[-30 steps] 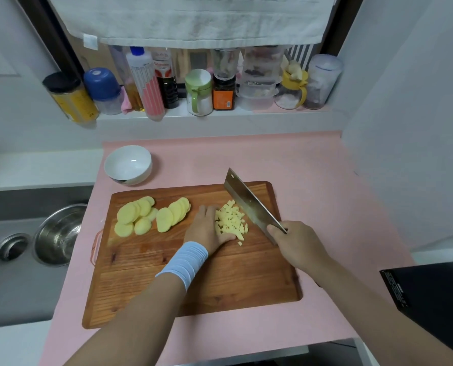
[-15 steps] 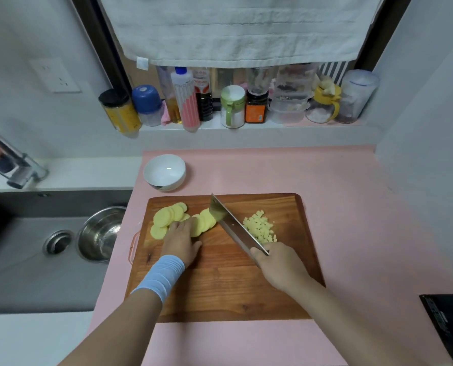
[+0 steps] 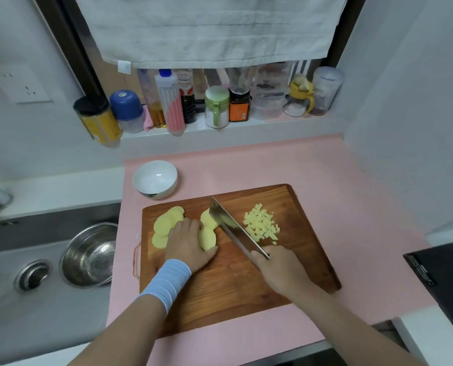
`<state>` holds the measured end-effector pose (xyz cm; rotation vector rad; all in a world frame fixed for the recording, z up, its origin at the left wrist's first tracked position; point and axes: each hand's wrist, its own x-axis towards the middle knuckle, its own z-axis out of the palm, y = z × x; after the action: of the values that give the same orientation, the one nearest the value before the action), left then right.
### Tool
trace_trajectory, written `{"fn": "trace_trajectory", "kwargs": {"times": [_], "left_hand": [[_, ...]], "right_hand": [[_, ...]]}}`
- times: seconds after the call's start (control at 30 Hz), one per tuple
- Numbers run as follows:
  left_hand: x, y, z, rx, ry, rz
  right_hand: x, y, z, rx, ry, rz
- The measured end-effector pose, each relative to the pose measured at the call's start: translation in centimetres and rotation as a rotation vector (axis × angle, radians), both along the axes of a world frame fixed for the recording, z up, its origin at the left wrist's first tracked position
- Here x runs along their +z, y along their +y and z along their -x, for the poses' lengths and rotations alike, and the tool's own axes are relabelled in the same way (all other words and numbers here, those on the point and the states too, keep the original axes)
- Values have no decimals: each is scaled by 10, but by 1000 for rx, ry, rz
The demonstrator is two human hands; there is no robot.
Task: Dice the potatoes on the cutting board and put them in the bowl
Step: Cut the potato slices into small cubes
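A wooden cutting board (image 3: 220, 294) lies on a pink mat. Yellow potato slices (image 3: 164, 225) fan out at its upper left, and a second group of slices (image 3: 207, 237) lies beside them. My left hand (image 3: 187, 244) rests on the slices, fingers over the gap between the two groups. My right hand (image 3: 279, 268) grips the handle of a cleaver (image 3: 233, 228), whose blade stands just right of the slices. A pile of diced potato (image 3: 261, 224) sits right of the blade. The white bowl (image 3: 154, 178) stands empty behind the board.
A steel bowl (image 3: 89, 254) sits in the sink (image 3: 22, 299) at left. Jars and bottles (image 3: 214, 107) line the sill at the back. A black appliance (image 3: 441, 268) is at the right edge. White walls close in on the right.
My left hand left the dice and moved left onto the slices. The cleaver followed leftward, leaving the dice pile on its right side.
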<state>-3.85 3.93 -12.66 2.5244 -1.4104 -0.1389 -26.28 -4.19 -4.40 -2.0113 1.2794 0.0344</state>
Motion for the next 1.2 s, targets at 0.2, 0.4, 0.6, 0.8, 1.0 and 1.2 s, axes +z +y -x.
{"fn": "trace_trajectory", "kwargs": {"times": [0.2,0.4,0.6,0.8,1.0,1.2], "left_hand": [[-20,23,49,-35,-11,-26],[-15,25,80,16,-11,-116],[-33,36,68,-240,133,186],[-44,37,64,-495,28,219],[-38,34,68,-525,-34,223],[-38,33,63,-544,-8,227]], "right_hand": [[-11,5,9,16,67,39],[-14,2,18,121,117,85],[-17,-6,29,204,140,102],[-15,-15,33,292,163,126],[-13,-11,35,401,150,276],[-16,-2,39,449,98,339]]}}
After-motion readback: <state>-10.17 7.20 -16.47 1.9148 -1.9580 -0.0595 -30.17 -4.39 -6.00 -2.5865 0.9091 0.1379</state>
